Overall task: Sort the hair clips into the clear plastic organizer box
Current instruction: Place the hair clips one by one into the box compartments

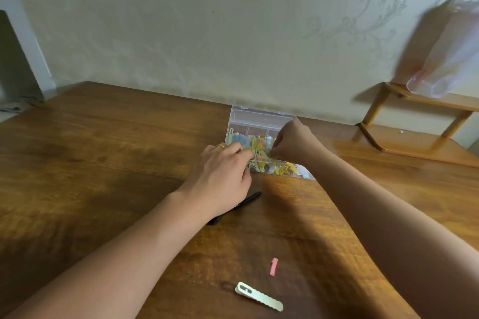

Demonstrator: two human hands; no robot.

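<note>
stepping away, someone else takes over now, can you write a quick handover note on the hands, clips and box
Left hand: at the box's near left edge, fingers curled among the clips; grip unclear.
Right hand: over the box, fingertips pinched down into the clips.
Box: open at the table's far side, many coloured clips inside.
Left to sort: pink clip and pale long clip on the near table.
Black pen lies under the left wrist.

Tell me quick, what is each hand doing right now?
Left hand: fingers curled at the clips in the clear organizer box; a grip cannot be told.
Right hand: fingers curled over the box; whether it holds anything cannot be told.
</note>
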